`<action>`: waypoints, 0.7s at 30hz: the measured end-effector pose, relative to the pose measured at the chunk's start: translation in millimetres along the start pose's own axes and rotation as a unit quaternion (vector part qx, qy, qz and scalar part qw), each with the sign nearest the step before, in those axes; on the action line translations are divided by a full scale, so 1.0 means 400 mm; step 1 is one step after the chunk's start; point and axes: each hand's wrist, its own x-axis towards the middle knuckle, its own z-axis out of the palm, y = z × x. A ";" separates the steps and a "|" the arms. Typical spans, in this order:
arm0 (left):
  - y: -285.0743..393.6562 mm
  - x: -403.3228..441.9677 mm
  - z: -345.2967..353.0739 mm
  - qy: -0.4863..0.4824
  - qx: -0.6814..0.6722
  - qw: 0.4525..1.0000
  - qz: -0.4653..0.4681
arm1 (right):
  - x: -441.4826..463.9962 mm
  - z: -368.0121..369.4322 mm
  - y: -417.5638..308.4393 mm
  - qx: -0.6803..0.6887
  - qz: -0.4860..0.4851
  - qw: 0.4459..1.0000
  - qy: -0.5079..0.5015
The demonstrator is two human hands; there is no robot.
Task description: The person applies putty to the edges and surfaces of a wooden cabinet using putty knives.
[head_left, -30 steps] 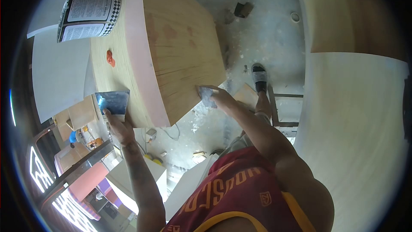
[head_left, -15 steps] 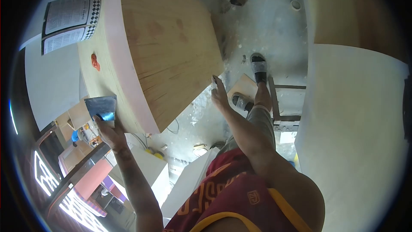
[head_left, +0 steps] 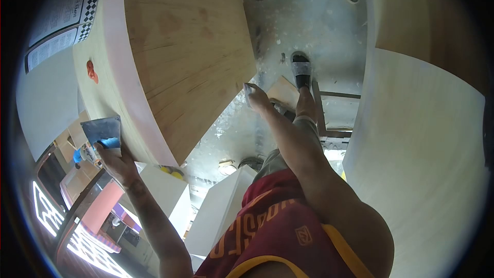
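My left hand (head_left: pixel 119 166) is closed around a wide-bladed putty knife (head_left: pixel 104 128), its metal blade held up beside the pale wooden top (head_left: pixel 110 85) of the cabinet. A blue reflection or patch shows on the blade near my thumb. On that top lies a small orange-red blob (head_left: pixel 91 71) that looks like filler. My right hand (head_left: pixel 259 98) is closed at the lower right edge of the plywood panel (head_left: pixel 190 62). A thin greyish thing sticks out from its fingers; its kind is unclear.
A printed sheet with a checkered border (head_left: pixel 62 23) sits at the upper left. White boxes (head_left: pixel 213 211) stand below the panel. A dark metal frame (head_left: pixel 329 123) and a wood offcut (head_left: pixel 283 91) lie by my feet. Curved pale panels (head_left: pixel 411 139) rise at right. A distant person in blue (head_left: pixel 78 155) shows at left.
The view has shifted, so the panel, printed sheet and both hands appear further left. My left hand still holds the putty knife, and my right hand stays by the panel's edge.
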 end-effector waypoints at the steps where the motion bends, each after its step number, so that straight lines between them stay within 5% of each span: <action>1: -0.001 -0.001 0.007 -0.002 0.001 1.000 -0.001 | 0.021 -0.002 -0.014 0.000 0.002 1.000 -0.001; 4: -0.024 -0.015 0.028 0.030 -0.253 0.950 -0.182 | 0.037 -0.010 -0.111 0.055 0.221 0.972 -0.052; 7: -0.025 -0.020 0.028 0.047 -0.411 0.859 -0.301 | -0.024 -0.012 -0.164 0.102 0.161 0.978 -0.080; 8: -0.019 -0.013 0.016 -0.008 -0.292 0.928 -0.230 | -0.032 -0.022 -0.167 0.096 0.159 0.980 -0.077; 12: 0.017 0.008 -0.017 -0.046 -0.001 0.999 -0.019 | 0.061 0.044 0.007 0.104 0.005 0.994 -0.020; 13: 0.011 0.006 -0.011 -0.044 -0.001 0.999 -0.021 | 0.101 0.065 0.064 0.049 -0.073 0.995 0.041; 14: -0.008 -0.003 -0.007 -0.051 -0.049 0.996 -0.051 | -0.021 0.050 -0.104 0.043 0.011 0.999 0.024; 15: -0.014 -0.007 -0.002 -0.052 -0.073 0.994 -0.067 | -0.015 0.077 -0.085 0.043 0.013 0.999 0.022; 18: -0.028 -0.015 0.007 -0.047 -0.131 0.987 -0.083 | 0.015 0.135 0.003 -0.055 -0.110 0.989 0.083; 21: -0.043 -0.016 0.026 -0.033 -0.258 0.952 -0.160 | -0.040 0.034 -0.063 0.036 0.000 0.997 -0.064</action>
